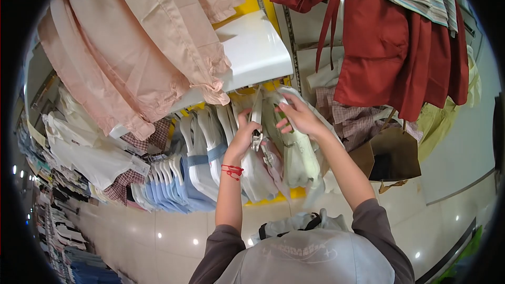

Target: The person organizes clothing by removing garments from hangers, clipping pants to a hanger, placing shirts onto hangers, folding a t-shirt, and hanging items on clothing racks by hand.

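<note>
My left hand (246, 132), with a red string bracelet at its wrist, is closed around a white strap-like piece (256, 109). Silvery fittings show just under the fingers; I cannot make out their kind. To its right, my right hand (301, 118) has its fingers apart and slightly curled. It is beside a pale green garment (300, 155) hanging on the rail; whether the fingertips touch it is unclear. A pinkish garment (272, 167) hangs between the two hands. White garments (253, 176) hang below my left hand.
Blue and white clothes (197, 171) hang on hangers at left. A white shelf (255, 47) juts out above, with peach garments (113, 42) hanging beside it. Red garments (381, 47) hang upper right, above a brown paper bag (386, 152). Tiled floor (173, 231) lies below.
</note>
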### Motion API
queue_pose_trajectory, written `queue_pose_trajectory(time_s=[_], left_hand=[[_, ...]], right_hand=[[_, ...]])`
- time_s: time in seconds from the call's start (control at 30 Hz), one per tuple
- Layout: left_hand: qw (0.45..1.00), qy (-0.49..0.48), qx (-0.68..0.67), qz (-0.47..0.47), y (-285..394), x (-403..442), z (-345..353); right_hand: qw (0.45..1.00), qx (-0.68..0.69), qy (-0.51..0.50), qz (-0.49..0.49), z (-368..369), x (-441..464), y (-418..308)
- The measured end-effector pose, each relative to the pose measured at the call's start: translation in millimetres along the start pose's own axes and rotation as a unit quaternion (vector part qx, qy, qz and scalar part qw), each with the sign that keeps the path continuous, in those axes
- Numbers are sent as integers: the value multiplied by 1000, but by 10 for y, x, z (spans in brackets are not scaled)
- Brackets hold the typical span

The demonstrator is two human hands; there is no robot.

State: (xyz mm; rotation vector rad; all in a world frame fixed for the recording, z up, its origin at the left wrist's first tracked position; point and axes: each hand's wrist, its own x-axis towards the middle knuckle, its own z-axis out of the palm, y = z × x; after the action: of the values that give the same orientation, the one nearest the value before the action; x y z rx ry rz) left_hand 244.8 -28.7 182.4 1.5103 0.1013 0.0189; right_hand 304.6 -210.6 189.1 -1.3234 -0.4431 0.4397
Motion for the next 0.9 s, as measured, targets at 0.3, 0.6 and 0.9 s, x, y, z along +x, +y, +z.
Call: queue_pose_trajectory(time_s=[0.3, 0.6, 0.9], left_hand=[[999, -5, -52, 0, -10, 4, -121], [999, 25, -29, 20, 225, 40, -113], [999, 28, 18, 31, 283, -102, -49]], right_hand=[[999, 25, 11, 35, -44, 167, 196], [999, -24, 40, 6, -103, 211, 197], [993, -30, 97, -53, -9, 356, 350]])
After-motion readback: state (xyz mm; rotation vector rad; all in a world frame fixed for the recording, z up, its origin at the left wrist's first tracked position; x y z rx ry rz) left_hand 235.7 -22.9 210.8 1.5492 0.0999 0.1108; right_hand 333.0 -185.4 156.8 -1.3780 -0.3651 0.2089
